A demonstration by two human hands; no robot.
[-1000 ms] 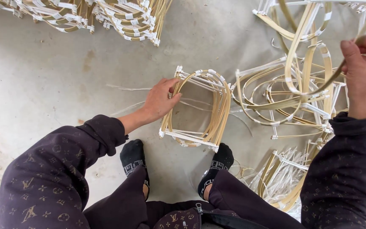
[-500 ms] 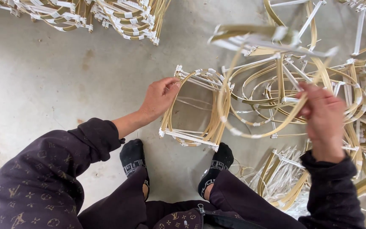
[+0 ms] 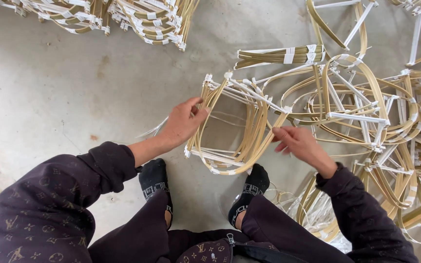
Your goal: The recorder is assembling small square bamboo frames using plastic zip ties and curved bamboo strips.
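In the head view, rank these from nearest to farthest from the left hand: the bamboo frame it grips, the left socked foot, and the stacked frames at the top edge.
1. Bamboo frame: held at its left rim by the left hand.
2. Left socked foot: just below the hand.
3. Stacked frames: along the top edge, farthest.

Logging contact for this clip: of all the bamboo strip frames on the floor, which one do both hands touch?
The bamboo frame just ahead of the feet: left hand on its left edge, right hand at its right. The others lie untouched.
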